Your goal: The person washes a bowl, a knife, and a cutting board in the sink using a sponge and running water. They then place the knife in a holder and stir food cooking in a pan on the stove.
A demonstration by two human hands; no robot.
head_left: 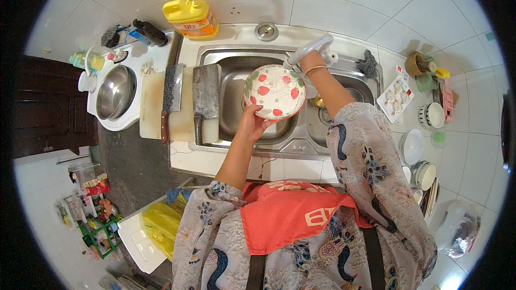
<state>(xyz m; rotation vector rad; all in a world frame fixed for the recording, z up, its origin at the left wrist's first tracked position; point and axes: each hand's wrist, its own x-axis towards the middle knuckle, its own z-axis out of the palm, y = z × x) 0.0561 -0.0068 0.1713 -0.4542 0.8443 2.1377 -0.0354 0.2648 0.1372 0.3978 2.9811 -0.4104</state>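
A: What are the fingers doing?

B: The left hand (252, 123) is grasping the strawberry-patterned bowl (275, 94) by its near edge, over the sink (207, 52). Ahead and rightward, the right hand (310, 63) is reaching to the faucet (318, 47); its fingertips are hiding, so I can't tell whether they're gripping.

A: How far along does it look?

B: Partway, I'd judge. The bowl is already hanging by the spout (288, 66), but isn't standing on any surface yet. I'm not making out a stream.

A: And around them?

B: Left of the left fingers, two cleavers (205, 91) are lying on a cutting board (186, 104). Beyond those fingers, leftward, a yellow jug (188, 17) is standing near the tiled wall (258, 0). Right of the right hand, white bowls (412, 146) are crowding the counter.
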